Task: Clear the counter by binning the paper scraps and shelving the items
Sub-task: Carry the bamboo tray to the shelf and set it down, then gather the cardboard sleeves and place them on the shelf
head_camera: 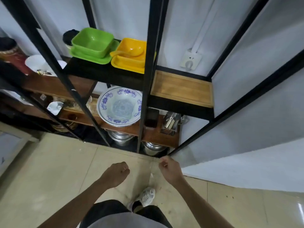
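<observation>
I'm looking down at a black metal shelf rack (148, 76) standing against a white wall, with my two hands low in the near part of the view. My left hand (117, 173) is curled into a loose fist over the beige tiled floor (54, 170) and holds nothing that I can see. My right hand (170, 170) is also curled, fingers folded in, just beside the foot of the rack's near right post; I cannot tell whether it is touching the post or gripping anything. On an upper shelf at the far left sits a green square bowl (93, 41) on a green tray, and just to its right a yellow tray (130, 63) with a yellow spoon (131, 51) lying in it. A wooden tray (182, 88) rests on the shelf to the right. One level lower is a blue-and-white patterned bowl (119, 106), with metal pots (121, 137) beneath it. A white shoe (147, 195) shows near my feet
</observation>
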